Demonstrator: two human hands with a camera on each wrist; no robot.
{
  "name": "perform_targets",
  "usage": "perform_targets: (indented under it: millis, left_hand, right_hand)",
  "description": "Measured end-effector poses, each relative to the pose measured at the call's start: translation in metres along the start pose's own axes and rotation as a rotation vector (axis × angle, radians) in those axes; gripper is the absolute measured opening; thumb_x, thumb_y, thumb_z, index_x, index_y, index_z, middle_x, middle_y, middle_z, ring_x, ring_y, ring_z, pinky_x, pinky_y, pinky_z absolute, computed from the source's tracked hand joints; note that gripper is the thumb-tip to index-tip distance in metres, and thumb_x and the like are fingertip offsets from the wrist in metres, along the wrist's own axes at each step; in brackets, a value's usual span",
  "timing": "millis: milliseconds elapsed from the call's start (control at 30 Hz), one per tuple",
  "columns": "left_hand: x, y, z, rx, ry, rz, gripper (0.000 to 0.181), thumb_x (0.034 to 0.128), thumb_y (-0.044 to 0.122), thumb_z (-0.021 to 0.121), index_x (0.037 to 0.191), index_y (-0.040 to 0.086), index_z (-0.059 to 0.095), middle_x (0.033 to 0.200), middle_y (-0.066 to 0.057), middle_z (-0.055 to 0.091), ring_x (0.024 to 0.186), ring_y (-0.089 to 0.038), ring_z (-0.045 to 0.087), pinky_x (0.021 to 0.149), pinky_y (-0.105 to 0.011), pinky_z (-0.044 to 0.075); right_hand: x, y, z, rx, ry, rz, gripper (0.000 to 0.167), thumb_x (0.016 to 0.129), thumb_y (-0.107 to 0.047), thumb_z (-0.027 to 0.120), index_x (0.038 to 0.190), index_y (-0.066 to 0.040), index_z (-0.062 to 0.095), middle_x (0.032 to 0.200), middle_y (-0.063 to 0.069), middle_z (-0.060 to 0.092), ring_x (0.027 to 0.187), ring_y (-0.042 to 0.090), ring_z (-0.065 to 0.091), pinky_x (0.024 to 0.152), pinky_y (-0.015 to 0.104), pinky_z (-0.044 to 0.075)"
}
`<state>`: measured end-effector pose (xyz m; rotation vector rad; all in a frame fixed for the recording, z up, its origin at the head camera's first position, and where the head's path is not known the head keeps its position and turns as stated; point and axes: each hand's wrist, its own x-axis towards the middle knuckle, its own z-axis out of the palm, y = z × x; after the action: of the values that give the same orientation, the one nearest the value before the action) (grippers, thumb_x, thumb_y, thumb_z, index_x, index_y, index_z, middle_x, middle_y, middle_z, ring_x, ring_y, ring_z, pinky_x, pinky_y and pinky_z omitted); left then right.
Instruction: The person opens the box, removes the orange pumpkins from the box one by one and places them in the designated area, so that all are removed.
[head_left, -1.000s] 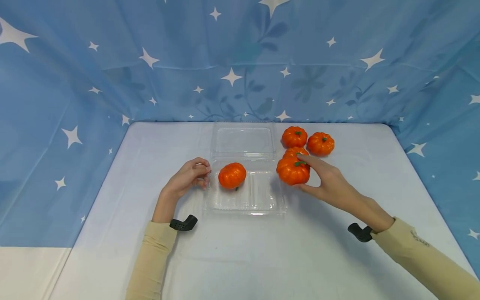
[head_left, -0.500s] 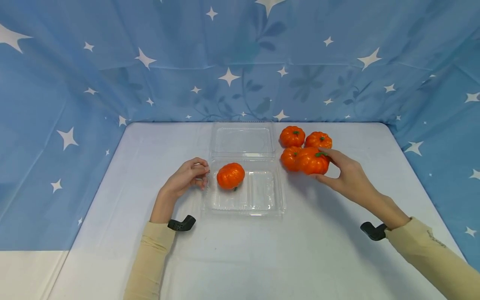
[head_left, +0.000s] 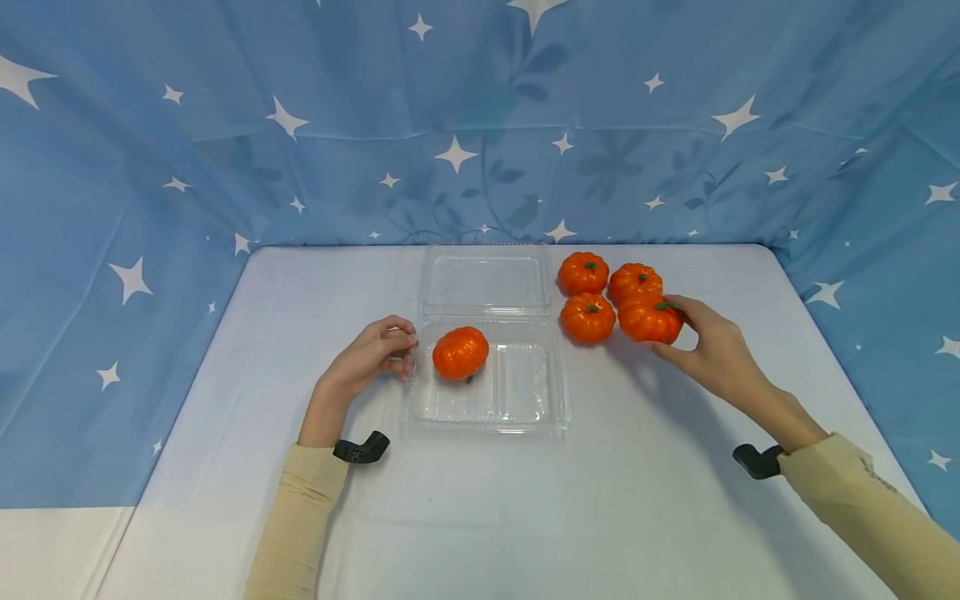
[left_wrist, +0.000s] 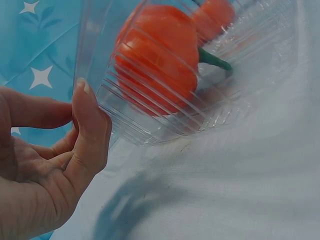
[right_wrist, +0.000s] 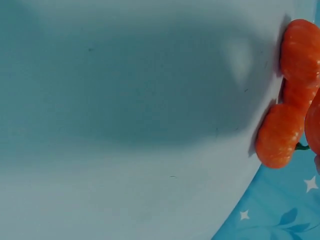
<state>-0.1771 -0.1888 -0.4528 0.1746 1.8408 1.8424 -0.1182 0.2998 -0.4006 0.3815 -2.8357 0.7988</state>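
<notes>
My right hand (head_left: 712, 346) holds a small orange toy pumpkin (head_left: 649, 318) by its side, thumb below and fingers near the green stem. It is at the right front of three other pumpkins and overlaps the rear right one in the head view. A clear plastic clamshell box (head_left: 528, 375) stands with its lid folded back. Inside its left part lies another pumpkin (head_left: 460, 353), tipped with the stem toward me. At the box's left edge, my left hand (left_wrist: 60, 150) pinches the rim between thumb and finger. The right wrist view barely catches the held pumpkin (right_wrist: 314, 127).
Three pumpkins cluster right of the box: one at the back left (head_left: 582, 273), one at the back right (head_left: 635, 281), and one in front (head_left: 588, 318). The white table (head_left: 480, 525) ends at a blue star-patterned curtain (head_left: 337, 150).
My right hand has carried its pumpkin from the box's right edge rightward and slightly back, uncovering the front pumpkin of the cluster. My left hand stays at the box.
</notes>
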Motion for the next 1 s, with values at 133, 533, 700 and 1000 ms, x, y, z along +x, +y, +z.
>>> perform_targets:
  millis: [133,533,700,1000]
  left_hand:
    - [-0.002,0.0,-0.002,-0.001,0.001,-0.009,0.017,0.1064,0.008,0.051,0.117,-0.003,0.045,0.079,-0.007,0.057,0.061,-0.016,0.057,0.057,-0.029,0.056]
    - [0.001,0.001,-0.002,0.003,-0.012,-0.017,0.017,0.1059,0.01,0.052,0.117,-0.001,0.046,0.079,-0.007,0.056,0.062,-0.017,0.056,0.057,-0.027,0.055]
    - [0.002,0.002,-0.001,0.011,-0.009,-0.019,0.017,0.1059,0.009,0.052,0.117,-0.002,0.046,0.078,-0.007,0.057,0.062,-0.017,0.057,0.057,-0.028,0.056]
    - [0.001,0.002,-0.002,0.008,-0.008,-0.011,0.015,0.1062,0.008,0.051,0.117,-0.002,0.046,0.077,-0.007,0.058,0.061,-0.017,0.057,0.057,-0.027,0.056]
  right_hand:
    - [0.003,0.007,0.005,-0.003,-0.023,0.028,0.069,0.083,-0.006,0.084,0.139,0.01,0.05,0.128,0.031,0.059,0.108,0.045,0.058,0.092,0.068,0.051]
    - [0.011,0.019,0.016,-0.01,-0.088,0.126,0.068,0.085,-0.006,0.082,0.138,0.014,0.047,0.128,0.036,0.056,0.109,0.048,0.056,0.092,0.066,0.051]
    - [0.014,0.022,0.02,-0.006,-0.119,0.181,0.07,0.087,-0.007,0.08,0.141,0.015,0.043,0.133,0.036,0.052,0.113,0.048,0.052,0.095,0.066,0.049]
    - [0.017,0.024,0.027,-0.014,-0.157,0.219,0.069,0.088,-0.011,0.08,0.142,0.014,0.043,0.138,0.036,0.048,0.12,0.05,0.049,0.1,0.068,0.047]
